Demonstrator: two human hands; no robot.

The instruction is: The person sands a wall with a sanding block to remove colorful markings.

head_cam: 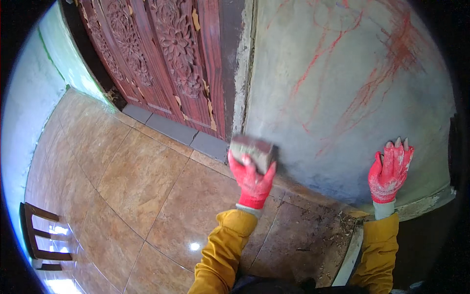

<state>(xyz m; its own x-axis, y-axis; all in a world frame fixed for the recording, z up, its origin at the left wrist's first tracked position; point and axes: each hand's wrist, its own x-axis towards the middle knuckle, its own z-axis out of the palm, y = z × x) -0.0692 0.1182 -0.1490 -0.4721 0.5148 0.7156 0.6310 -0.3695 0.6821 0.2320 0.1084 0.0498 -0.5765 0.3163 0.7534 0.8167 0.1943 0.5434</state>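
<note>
My left hand [253, 182], in a red glove, grips a blurred rectangular block [253, 150] with a brown top and a pale side. The block is against or close to the lower left part of the grey wall [293, 147], beside the door frame. My right hand [391, 172], gloved in red with pale dust and bare fingertips, rests flat against the same wall further right, fingers pointing up. What lies beneath its palm is hidden. Red marks run over the wall above both hands.
A carved wooden door [176, 55] with chipped edges stands at upper left, above a grey tiled sill [209, 145]. Brown tiles [139, 172] cover the floor, with loose debris [330, 235] near the wall's corner. A wooden chair [44, 235] is at far left.
</note>
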